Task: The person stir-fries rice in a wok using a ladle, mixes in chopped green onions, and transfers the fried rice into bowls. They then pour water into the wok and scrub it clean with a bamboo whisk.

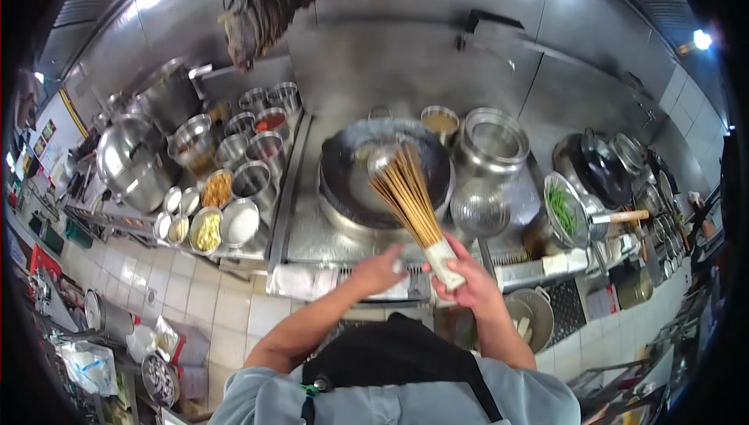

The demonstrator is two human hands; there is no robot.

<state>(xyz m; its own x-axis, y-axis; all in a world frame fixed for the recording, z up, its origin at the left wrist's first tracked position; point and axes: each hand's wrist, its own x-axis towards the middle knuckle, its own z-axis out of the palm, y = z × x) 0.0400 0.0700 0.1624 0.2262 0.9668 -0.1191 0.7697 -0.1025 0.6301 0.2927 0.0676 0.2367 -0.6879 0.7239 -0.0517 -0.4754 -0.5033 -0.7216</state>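
Observation:
My right hand (468, 278) is closed around the white-wrapped handle of a bamboo wok brush (407, 199). The bristles fan up and to the left over the right part of a dark wok (343, 183), which sits on the stove. In the wok lies what looks like a ladle (379, 161), partly covered by the brush. Just left of the brush handle, my left hand (378, 273) hovers at the stove's front edge, fingers somewhat apart and slightly blurred, holding nothing that I can see. Right of the wok rests a round perforated strainer (480, 208).
To the left stand several metal containers of ingredients, including chopped yellow pieces (207, 233) and a white powder (243, 222). A lidded pot (497, 140) stands back right; green vegetables (560, 208) fill a strainer farther right. Dark meat (269, 11) hangs above.

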